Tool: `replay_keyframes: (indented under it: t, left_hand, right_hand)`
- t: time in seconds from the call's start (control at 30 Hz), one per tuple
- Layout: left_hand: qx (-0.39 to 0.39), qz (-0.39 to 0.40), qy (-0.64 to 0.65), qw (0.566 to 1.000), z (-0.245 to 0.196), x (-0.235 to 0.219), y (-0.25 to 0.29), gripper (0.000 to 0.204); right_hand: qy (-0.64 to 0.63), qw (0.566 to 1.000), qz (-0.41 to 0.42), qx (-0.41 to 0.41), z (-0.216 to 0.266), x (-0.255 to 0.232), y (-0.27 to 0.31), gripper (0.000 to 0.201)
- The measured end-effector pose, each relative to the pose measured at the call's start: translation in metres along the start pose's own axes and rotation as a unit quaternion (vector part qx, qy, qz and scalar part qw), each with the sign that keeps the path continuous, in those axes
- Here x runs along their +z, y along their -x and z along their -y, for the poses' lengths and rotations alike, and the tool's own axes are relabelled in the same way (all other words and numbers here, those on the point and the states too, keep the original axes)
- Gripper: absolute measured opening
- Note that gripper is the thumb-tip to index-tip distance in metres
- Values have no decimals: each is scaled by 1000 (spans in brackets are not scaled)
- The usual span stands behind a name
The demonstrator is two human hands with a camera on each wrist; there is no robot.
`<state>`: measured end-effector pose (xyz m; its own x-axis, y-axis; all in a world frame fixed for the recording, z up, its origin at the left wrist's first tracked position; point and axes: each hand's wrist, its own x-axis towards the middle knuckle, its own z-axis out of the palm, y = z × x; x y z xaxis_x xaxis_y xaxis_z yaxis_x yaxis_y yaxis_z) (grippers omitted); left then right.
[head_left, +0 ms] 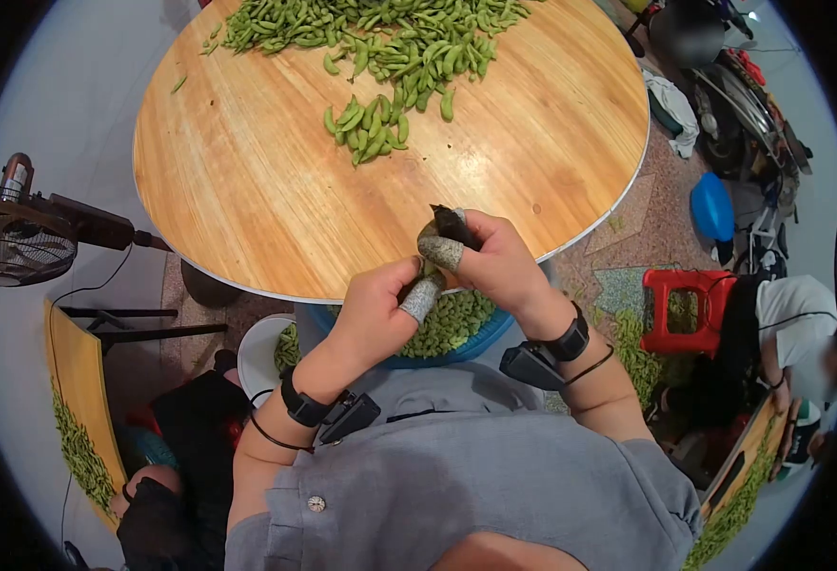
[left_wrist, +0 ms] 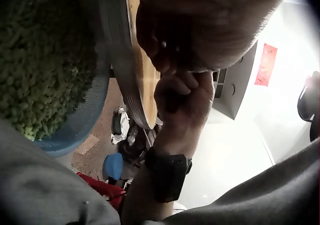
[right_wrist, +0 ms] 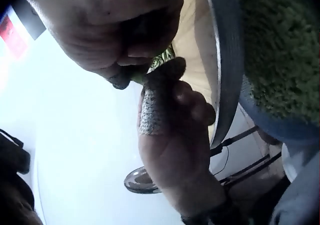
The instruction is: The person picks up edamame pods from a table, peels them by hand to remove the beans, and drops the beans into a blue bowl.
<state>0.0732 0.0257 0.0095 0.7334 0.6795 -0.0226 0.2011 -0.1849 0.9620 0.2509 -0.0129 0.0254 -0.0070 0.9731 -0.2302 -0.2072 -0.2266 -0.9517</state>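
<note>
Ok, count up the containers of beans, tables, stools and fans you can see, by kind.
Blue basin of beans: 1
White bucket of pods: 1
Round wooden table: 1
Red stool: 1
Fan: 1
Total: 5

**A crowded room around a round table**

A round wooden table with a pale rim (head_left: 247,181) stands on a speckled stone floor (head_left: 628,238). A dark standing fan (head_left: 14,238) is at the left; a red plastic stool (head_left: 689,309) and a blue plastic tub (head_left: 713,205) are at the right.
</note>
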Motion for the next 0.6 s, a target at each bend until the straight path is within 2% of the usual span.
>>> replay_keyframes:
  t: [0.03,0.07,0.1,0.13,0.17,0.23,0.27,0.3,0.33,0.4,0.43,0.5,0.6]
  left_hand:
    - [-33,14,93,995,-1,2,2,17]
    - [-34,13,92,995,-4,0,5,17]
    - [-104,30,251,962,-14,-4,9,15]
    - [-171,47,402,898,-20,-7,11,13]
    - [-173,47,400,899,-16,-8,13,13]
    - [-159,52,483,859,-6,-6,13,16]
    - [-160,52,482,860,-6,-5,13,16]
    - [-162,20,451,877,-10,-5,12,15]
    - [-164,-12,420,893,-11,-5,11,15]
    - [-168,-29,377,910,-10,-8,12,15]
    - [-171,-45,335,926,-9,-9,13,14]
    - [-168,-47,309,935,-13,-9,14,14]
    - [-152,-36,263,952,-14,-8,13,14]
  right_hand:
    - [-1,1000,1,0,1,0,1,18]
    - [-35,999,15,-3,3,0,2,17]
    - [-70,997,30,-5,3,0,3,16]
    - [-73,997,30,-4,2,-1,3,16]
    - [-62,997,39,-24,-1,-3,3,18]
    - [-53,997,48,-44,-6,-5,4,19]
    - [-31,997,38,-62,-9,-4,5,21]
    - [-10,996,28,-80,-12,-4,7,24]
    - [-12,996,28,-80,-10,-3,10,24]
    - [108,991,3,-74,-2,-5,21,29]
    - [107,992,3,-73,0,-6,25,29]
    - [155,985,70,-40,2,-9,33,35]
    - [219,969,89,-66,2,-9,36,41]
